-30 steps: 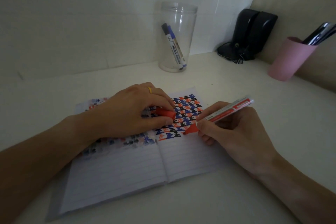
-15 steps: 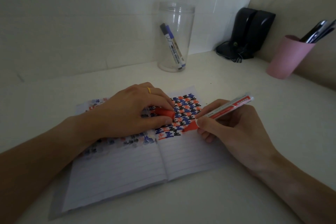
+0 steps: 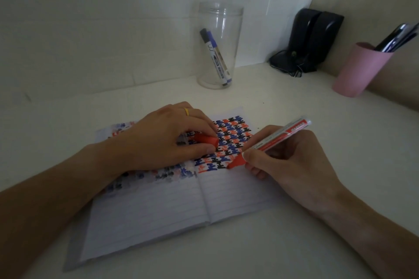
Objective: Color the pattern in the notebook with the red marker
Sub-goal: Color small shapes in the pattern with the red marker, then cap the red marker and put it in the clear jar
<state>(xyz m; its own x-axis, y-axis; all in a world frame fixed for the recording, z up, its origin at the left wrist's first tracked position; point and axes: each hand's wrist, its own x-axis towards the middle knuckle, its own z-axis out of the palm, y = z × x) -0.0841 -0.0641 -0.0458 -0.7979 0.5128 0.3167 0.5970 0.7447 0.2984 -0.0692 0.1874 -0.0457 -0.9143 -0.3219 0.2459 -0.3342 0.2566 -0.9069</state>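
An open lined notebook lies on the white desk. A pattern of red, blue and black shapes fills the top of its right page; fainter marks show on the left page. My right hand grips the red marker, whose tip touches the page at the pattern's lower right edge. My left hand presses down on the left page and holds the red cap between thumb and fingers. It hides part of the pattern.
A clear jar with two markers stands at the back near the wall. Black speakers with cables sit in the corner. A pink cup holding several pens stands at the right.
The marker tip has shifted slightly along the pattern's lower right edge. My left hand stays in place with the cap.
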